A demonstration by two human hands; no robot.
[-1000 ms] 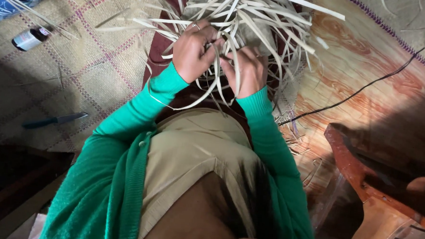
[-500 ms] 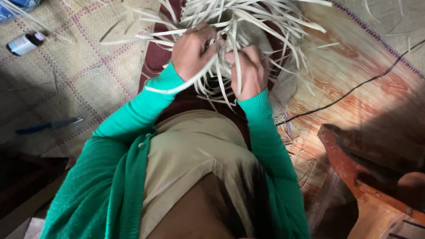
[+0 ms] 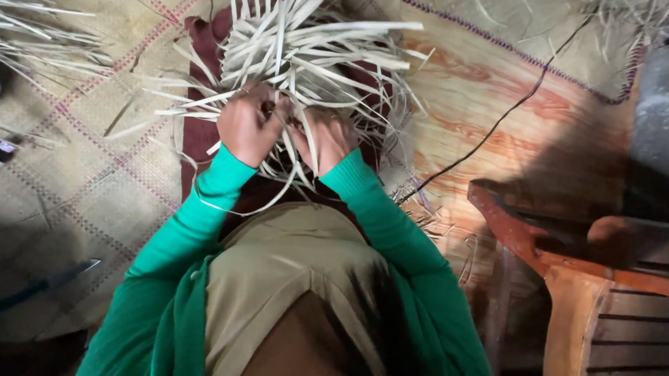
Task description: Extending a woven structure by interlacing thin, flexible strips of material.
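Both hands (image 3: 288,133) — closed on pale strips (image 3: 310,51)

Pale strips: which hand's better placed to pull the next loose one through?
Probably the right hand: its fingers sit among loose ends of the pale strips. The left hand is fisted on a bunch, seemingly anchoring. Close call; both touch the work.

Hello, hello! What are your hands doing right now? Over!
Left hand and right hand both gripping pale weaving strips. Loose strip ends crowd the fingers. Knife untouched on mat.
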